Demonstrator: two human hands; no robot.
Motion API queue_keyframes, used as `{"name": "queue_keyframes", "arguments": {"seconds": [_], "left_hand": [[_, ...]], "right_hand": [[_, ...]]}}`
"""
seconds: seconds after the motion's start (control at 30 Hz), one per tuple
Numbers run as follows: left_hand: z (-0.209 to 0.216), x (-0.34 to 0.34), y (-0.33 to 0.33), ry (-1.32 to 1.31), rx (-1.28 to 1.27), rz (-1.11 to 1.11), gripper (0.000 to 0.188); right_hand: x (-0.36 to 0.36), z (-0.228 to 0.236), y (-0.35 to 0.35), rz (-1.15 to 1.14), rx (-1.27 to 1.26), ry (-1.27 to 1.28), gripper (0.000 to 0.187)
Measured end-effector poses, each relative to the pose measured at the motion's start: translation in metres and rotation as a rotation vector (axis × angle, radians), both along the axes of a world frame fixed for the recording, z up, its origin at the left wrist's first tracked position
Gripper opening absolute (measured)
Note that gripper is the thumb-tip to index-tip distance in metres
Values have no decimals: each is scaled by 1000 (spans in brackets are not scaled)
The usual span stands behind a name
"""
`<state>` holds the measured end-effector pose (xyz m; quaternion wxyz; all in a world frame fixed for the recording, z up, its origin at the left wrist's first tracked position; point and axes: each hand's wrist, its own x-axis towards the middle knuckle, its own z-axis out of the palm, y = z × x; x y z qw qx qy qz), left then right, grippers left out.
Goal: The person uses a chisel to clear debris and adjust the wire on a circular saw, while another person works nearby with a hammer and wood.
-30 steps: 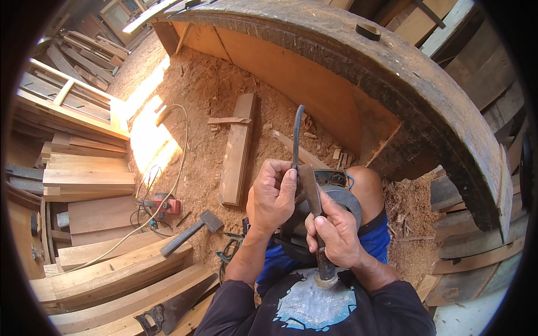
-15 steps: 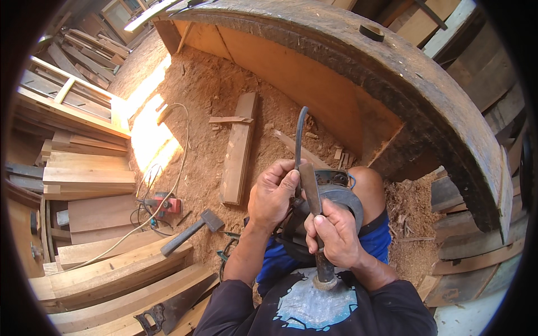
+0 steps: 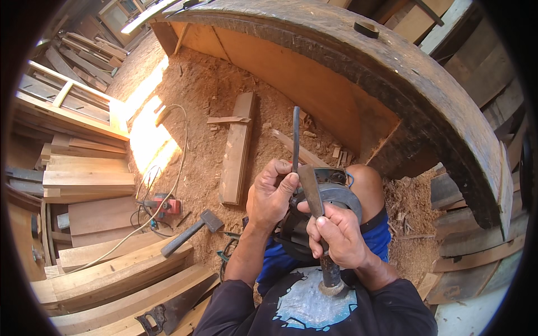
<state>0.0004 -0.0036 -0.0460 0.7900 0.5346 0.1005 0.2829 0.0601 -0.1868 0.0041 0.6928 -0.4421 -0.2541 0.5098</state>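
Left hand (image 3: pixel 272 191): your grip pinches dark rod (image 3: pixel 296 139), toward 12 o'clock
Right hand (image 3: pixel 339 234): your grip clasps chisel-like tool (image 3: pixel 311 189) mid-length, seemingly for steady control

A: How is the floor (image 3: pixel 196 123) covered?
B: Brown sawdust (image 3: pixel 412 204) and shavings are strewn across it.
A: And where is the light caught?
B: A glaring patch of light (image 3: pixel 148 134) is spread over the floor on the left; the ground beside it is left duller.
A: What furniture is seen?
B: The upper right is filled by a large, worn workbench (image 3: pixel 302 17), its edge bent by the lens. Below its top, an orange-brown panel (image 3: pixel 314 89) is shown.
A: How are the sides lined?
B: Pale planks (image 3: pixel 92 176) are stacked at left; weathered boards (image 3: pixel 476 246) are ranged at right.
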Motion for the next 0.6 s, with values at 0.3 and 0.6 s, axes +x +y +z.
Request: {"name": "queue_keyframes", "arguments": {"seconds": [0.3,0.6], "left_hand": [[7,1,-2,-19,166,77,9],[17,2,-6,-52,235,147,10]], "right_hand": [[-9,-6,9,-52,93,87,39],[-13,-4,14,-71,120,65,38]]}}
